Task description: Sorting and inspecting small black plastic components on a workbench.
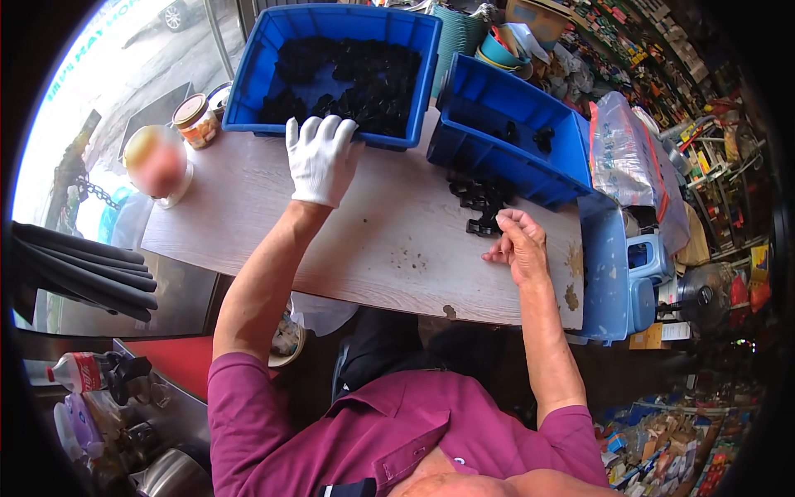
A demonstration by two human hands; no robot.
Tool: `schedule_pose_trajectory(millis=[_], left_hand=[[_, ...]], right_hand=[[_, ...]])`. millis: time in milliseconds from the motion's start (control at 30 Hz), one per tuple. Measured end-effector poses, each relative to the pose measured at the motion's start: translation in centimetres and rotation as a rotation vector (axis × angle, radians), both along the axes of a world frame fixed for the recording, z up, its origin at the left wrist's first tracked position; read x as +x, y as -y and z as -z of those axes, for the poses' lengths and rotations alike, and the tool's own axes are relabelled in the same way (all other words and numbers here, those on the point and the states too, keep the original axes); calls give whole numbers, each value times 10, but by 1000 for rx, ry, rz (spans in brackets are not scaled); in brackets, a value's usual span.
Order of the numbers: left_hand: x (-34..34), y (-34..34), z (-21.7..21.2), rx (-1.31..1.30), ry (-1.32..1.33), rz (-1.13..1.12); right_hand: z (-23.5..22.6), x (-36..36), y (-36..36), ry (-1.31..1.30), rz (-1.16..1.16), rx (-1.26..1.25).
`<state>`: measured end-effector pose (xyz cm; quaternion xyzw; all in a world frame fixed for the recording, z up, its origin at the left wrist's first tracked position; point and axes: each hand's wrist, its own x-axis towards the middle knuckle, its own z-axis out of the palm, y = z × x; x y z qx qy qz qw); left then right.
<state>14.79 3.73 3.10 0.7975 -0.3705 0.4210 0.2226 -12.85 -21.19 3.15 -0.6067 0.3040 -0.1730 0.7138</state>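
Observation:
My left hand (321, 159) wears a white knit glove and reaches to the near wall of a large blue bin (331, 18). Its fingers are stretched out at the rim, and I see nothing held in them. Small black moulded parts (385, 79) lie heaped inside that bin. My bare right hand (523, 245) is above the table, its fingers bent but apart, with nothing visible between them. Beside its fingertips a loose group of black parts (476, 195) lies on the tabletop; whether the fingers touch them I cannot tell.
A second blue bin (505, 153) with a few black parts stands right of the first on the wooden table (364, 240). At the left are a lidded jar (196, 120) and a partly blurred container (156, 161). A blue plastic stool (646, 257) adjoins the right side.

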Motion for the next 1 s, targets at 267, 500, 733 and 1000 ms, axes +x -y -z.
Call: schedule_pose_trajectory(millis=[267,500,733,1000], left_hand=[[-9,-13,0,20,-50,27],[-13,-20,3,48,-94,66],[-18,-29,-14,20,-110,183],[-2,-29,-10,23,-208,181]], right_hand=[[-24,67,-48,-37,-48,-115],[-25,124,-75,-80,-83,-234],[-8,177,-80,1,90,-459],[-5,217,-90,-9,263,-472]])
